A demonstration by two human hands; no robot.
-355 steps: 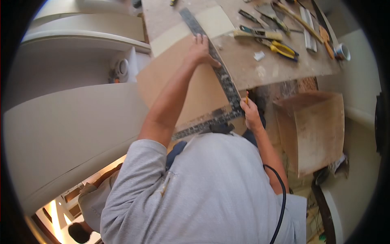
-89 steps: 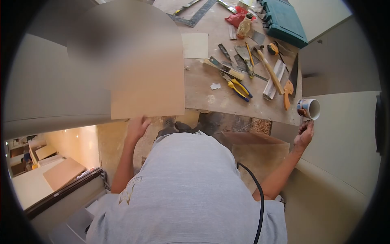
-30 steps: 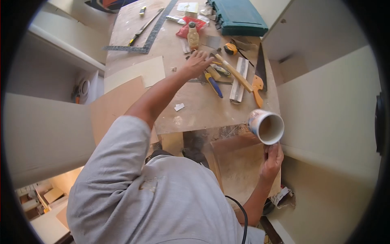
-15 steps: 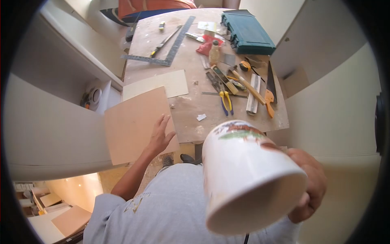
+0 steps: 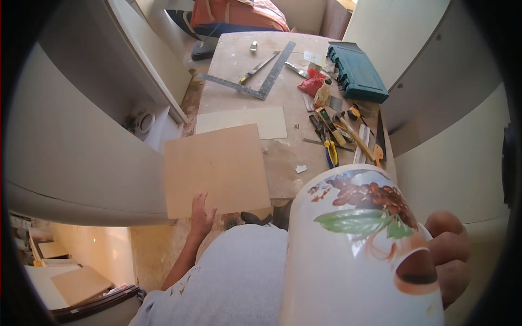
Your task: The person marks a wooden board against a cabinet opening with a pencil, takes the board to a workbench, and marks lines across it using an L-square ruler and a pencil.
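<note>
My right hand [image 5: 448, 255] grips a white mug [image 5: 348, 266] at its handle side, close to the camera. Coffee beans, green leaves and a brown cup are printed on the mug, and its opening is out of view. My left hand [image 5: 203, 217] has its fingers extended at the near edge of a brown flat board [image 5: 217, 168]; whether it presses on the board I cannot tell. Partly under that board lies a paler sheet [image 5: 266, 122]. Both rest on the worktable [image 5: 283, 174], the brown board sticking out past the near edge.
A metal square [image 5: 269, 81] and a yellow-tipped knife-like tool [image 5: 260, 67] lie at the far left. Pliers [image 5: 331, 155], a hammer [image 5: 356, 137], a tape measure [image 5: 354, 112] and a saw [image 5: 379, 152] crowd the right side. Behind them sits a green case [image 5: 359, 73]. White panels flank the table.
The mug has tipped so its mouth no longer shows and its print faces me. My left hand has slid from the board's right part to its near edge. The view has shifted.
</note>
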